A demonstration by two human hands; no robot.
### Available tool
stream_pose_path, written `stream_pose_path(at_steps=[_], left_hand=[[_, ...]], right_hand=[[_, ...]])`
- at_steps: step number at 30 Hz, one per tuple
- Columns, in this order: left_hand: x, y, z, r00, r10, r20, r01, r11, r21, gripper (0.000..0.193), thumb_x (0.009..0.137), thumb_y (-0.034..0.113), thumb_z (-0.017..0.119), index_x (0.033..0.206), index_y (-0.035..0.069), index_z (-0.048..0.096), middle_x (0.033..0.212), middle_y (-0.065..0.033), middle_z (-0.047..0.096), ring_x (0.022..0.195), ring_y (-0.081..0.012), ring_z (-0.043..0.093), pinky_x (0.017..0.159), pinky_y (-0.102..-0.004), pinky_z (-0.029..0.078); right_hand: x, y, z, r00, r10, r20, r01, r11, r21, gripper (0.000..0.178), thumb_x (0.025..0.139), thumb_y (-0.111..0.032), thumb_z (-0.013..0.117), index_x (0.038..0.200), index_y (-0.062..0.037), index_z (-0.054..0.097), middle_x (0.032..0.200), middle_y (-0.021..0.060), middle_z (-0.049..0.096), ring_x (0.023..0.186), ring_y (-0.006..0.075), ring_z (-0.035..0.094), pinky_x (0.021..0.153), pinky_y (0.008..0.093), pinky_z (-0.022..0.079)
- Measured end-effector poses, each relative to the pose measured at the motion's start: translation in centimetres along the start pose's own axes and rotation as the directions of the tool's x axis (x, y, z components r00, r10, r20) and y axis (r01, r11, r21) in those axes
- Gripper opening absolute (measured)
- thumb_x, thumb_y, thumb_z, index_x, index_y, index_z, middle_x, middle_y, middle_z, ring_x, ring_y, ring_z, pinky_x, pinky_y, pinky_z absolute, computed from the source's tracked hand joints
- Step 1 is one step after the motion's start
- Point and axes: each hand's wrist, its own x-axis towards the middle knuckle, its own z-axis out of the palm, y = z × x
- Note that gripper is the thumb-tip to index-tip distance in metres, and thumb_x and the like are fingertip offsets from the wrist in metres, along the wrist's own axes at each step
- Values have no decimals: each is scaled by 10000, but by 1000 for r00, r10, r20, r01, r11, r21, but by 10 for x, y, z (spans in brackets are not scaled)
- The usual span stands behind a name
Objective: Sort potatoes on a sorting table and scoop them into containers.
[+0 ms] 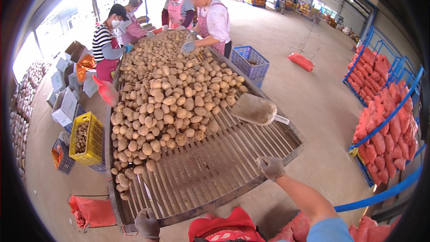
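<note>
Slatted table [201,172]: potatoes [165,96] heaped beyond gloved fingers [265,163], apart.

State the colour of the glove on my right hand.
The right glove is grey, showing best in the head view.

At six o'clock, the slatted table [215,166] looks like worn metal, matt and dusty. Toward ten o'clock, the potatoes [168,100] have dry, matt skin. The scoop [253,109] at three o'clock has a dull, dusty face (metal or plastic, I cannot tell). At nine o'clock, the yellow crate [84,157] is smooth plastic. The right glove [271,168], near five o'clock, looks like matt cloth.
</note>
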Motion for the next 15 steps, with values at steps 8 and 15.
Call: stream_pose_path(at_steps=[8, 15], left_hand=[[4, 10, -6, 999, -46, 16, 47, 998, -31, 289, 1009, 262, 647, 860, 52, 780, 858, -184, 749, 837, -406, 732, 776, -523, 546], [-12, 14, -26, 1000, -17, 5, 17, 999, -32, 291, 1015, 262, 640, 866, 59, 785, 880, -184, 763, 847, -410, 733, 774, -528, 545]], right_hand=[[0, 4, 0, 996, 86, 9, -86, 988, 128, 286, 1040, -390, 663, 997, -182, 854, 868, 46, 810, 871, 315, 787, 787, 442, 604], [-15, 1, 0, 988, 87, 125, -96, 993, 65, 317, 1046, -409, 657, 1022, -158, 850, 977, 112, 823, 923, 361, 784, 821, 484, 607]])
